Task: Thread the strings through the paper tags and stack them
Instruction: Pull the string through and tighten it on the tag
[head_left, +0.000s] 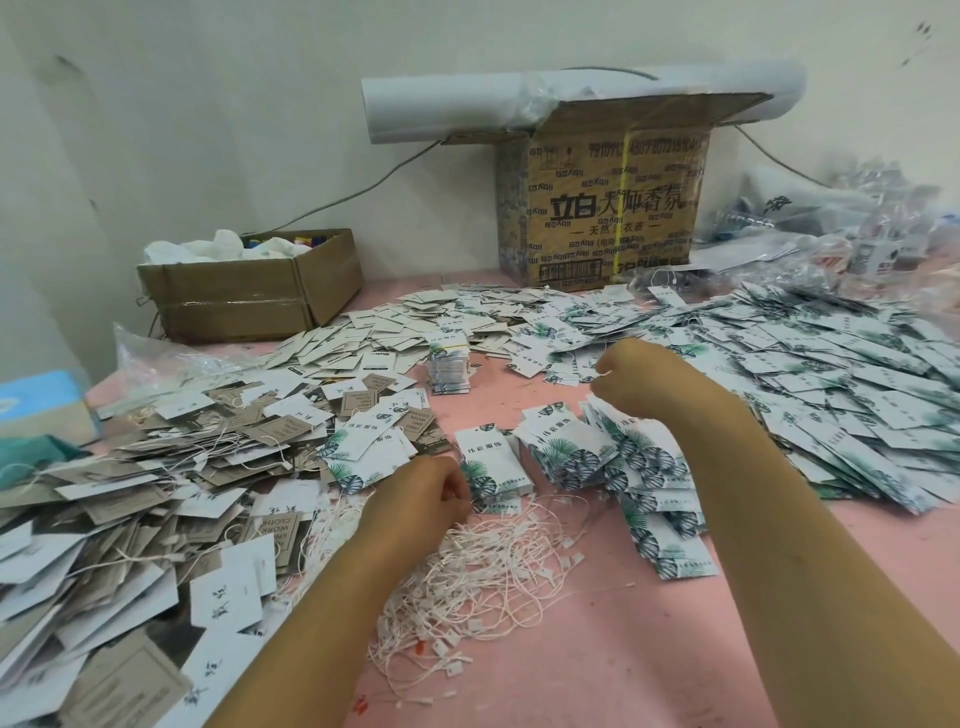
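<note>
Pinching a white string in my curled right hand, over the leaf-print tags. Left hand is sitting curled at the near string pile; holding a strand or not, cannot tell. Strings are handling limp, tangly: I am taking one by its end.

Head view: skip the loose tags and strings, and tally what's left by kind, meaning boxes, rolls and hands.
Cardboard boxes: 2
Blue box: 1
Paper roll: 1
Hands: 2, left hand and right hand, which pinches a string
Total: 6
</note>
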